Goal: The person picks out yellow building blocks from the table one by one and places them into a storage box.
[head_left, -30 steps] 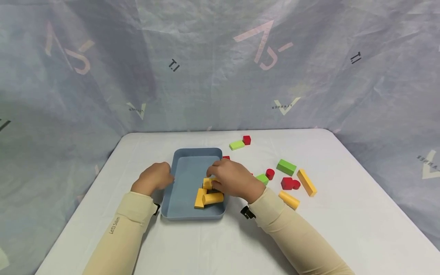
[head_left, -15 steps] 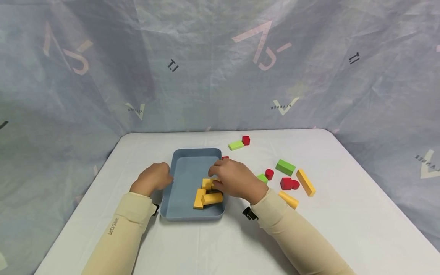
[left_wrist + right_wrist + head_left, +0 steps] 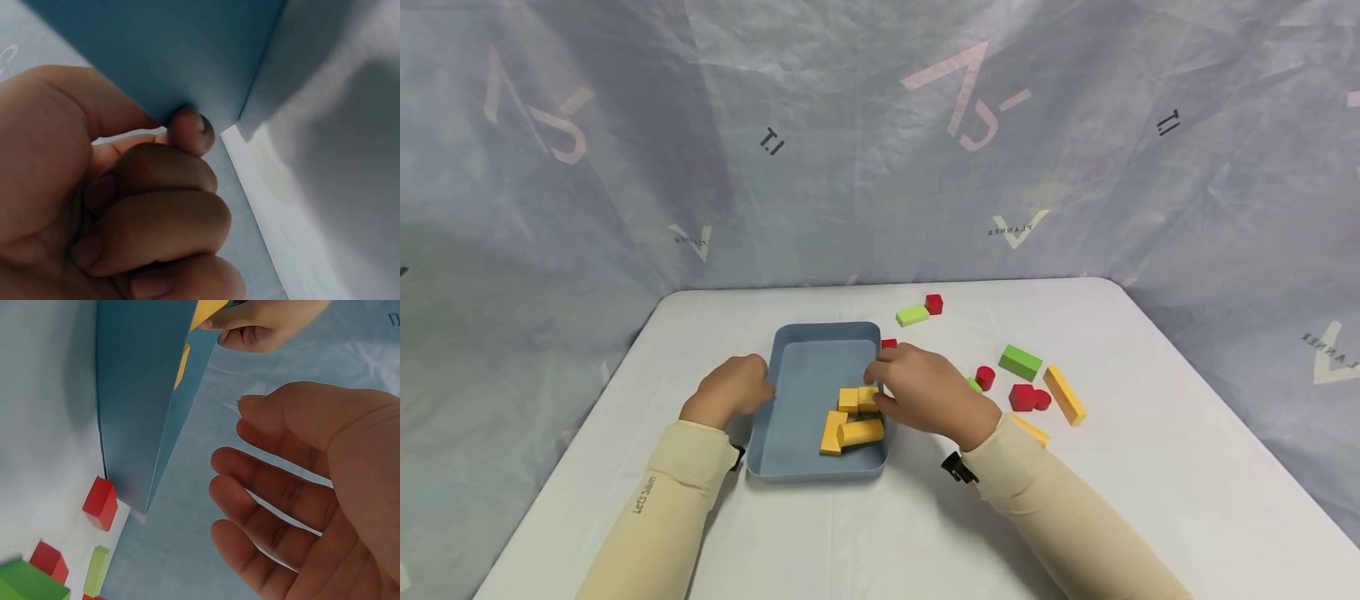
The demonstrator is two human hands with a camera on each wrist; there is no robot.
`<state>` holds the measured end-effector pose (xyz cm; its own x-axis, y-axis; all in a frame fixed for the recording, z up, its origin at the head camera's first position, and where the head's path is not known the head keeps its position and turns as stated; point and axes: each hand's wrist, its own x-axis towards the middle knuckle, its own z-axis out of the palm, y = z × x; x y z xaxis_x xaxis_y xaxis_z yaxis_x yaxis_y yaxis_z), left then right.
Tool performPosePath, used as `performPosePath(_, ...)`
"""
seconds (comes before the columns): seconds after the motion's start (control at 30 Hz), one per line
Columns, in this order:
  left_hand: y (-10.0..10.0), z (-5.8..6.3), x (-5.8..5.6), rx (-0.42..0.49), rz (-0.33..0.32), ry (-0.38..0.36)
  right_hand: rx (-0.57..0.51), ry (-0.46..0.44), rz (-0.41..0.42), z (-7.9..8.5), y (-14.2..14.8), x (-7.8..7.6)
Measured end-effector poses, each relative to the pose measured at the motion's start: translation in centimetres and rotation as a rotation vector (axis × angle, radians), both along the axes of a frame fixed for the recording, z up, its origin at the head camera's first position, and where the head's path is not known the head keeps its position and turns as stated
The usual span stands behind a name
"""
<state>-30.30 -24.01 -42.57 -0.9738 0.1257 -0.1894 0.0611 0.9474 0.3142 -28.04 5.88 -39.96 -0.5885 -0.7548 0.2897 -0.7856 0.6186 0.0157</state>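
Note:
A blue-grey tray (image 3: 801, 383) lies on the table, holding yellow blocks in its near right part. Two yellow cubes (image 3: 848, 401) sit side by side; nearer are a flat yellow block (image 3: 832, 433) and a yellow cylinder (image 3: 861, 432). My left hand (image 3: 730, 390) pinches the tray's left rim between thumb and index finger, the other fingers curled below, as the left wrist view shows. Over the right rim, beside the cubes, hovers my right hand (image 3: 928, 390). In the right wrist view its fingers (image 3: 269, 481) are spread and loosely bent, with nothing between them.
Right of the tray lie a green block (image 3: 1020, 362), a red cylinder (image 3: 985, 377), a red block (image 3: 1022, 397) and a long yellow block (image 3: 1064, 396). Farther back are a light green block (image 3: 912, 315) and a red cube (image 3: 933, 304). My right arm partly covers another yellow piece (image 3: 1032, 429).
My right hand has drawn back to the right, off the yellow cube, which now shows beside the other cube in the tray. My left hand keeps its place at the rim.

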Motion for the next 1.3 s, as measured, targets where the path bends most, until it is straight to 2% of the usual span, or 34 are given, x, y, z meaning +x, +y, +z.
performPosePath(0.5,0.1,0.1,0.2,0.007,0.006,-0.009,0.0,-0.013,-0.087,0.8,3.5,0.1)
performPosePath(0.83,0.1,0.2,0.4,0.004,0.007,-0.014,-0.03,-0.005,-0.099,0.7,5.1,-0.1)
performPosePath(1.3,0.2,0.0,0.2,0.006,0.015,-0.011,0.008,-0.036,-0.135,0.7,6.8,1.0)
